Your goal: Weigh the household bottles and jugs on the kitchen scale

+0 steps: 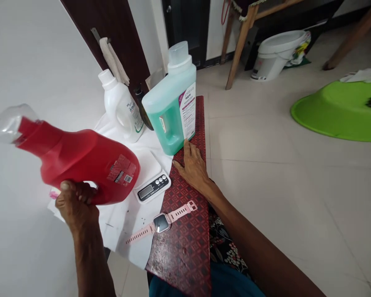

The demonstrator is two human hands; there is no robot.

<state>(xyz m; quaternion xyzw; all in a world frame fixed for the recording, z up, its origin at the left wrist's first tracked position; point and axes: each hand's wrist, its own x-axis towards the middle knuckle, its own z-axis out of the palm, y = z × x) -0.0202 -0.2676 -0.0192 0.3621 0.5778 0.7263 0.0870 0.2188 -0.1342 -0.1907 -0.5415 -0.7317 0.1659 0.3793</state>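
Observation:
My left hand [77, 202] is wrapped round the handle of a red detergent bottle [86, 161], held tilted with its clear cap toward the upper left. The bottle's lower end is over or close by a white digital kitchen scale [153, 185]; I cannot tell if they touch. On the patterned red table [185, 247] rests my right hand [193, 163], fingers stretched out and thumb apart. Its fingertips are at the base of a bottle of green liquid [173, 103], which stands upright. Nearer me, a pink-strapped smartwatch [161, 222] lies flat.
Behind the scale stand a white detergent bottle [120, 107] and a dark bottle [142, 105], partly hidden. White paper [120, 231] covers the table's left part. A white bucket [275, 57] and a green plastic basin-like object [334, 111] are on the tiled floor to the right.

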